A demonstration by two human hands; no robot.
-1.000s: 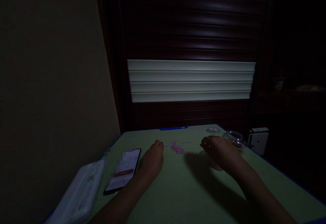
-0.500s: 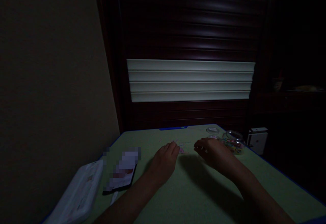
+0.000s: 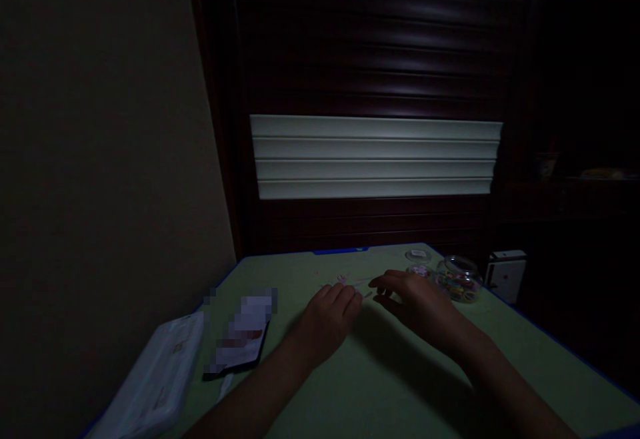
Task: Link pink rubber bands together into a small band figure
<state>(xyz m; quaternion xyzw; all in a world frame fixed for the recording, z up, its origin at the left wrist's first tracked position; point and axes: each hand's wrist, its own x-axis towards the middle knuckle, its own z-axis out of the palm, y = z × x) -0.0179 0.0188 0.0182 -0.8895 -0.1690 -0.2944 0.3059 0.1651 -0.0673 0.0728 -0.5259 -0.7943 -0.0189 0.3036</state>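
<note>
Over the middle of the green table (image 3: 390, 386), my left hand (image 3: 333, 319) has its fingers curled together around something I cannot make out; a thin pale strip (image 3: 369, 294) sticks out near its fingertips. Just to the right, my right hand (image 3: 413, 299) hovers with thumb and fingers apart, its fingertips near that strip. Small pinkish pieces (image 3: 341, 280) lie on the table beyond my left hand. Behind my right hand are a clear jar (image 3: 459, 279) of colourful rings and a small container (image 3: 419, 270) with pale pieces.
A clear round lid (image 3: 418, 255) lies at the table's far right. On the left are a blurred phone-like device (image 3: 245, 332) and a white case (image 3: 155, 379). A white box (image 3: 506, 276) stands beyond the right edge, and a slatted panel (image 3: 375, 159) rises behind.
My left hand has shifted slightly right. My right hand has come closer to it, its fingers spreading. The pale strip now shows between them.
</note>
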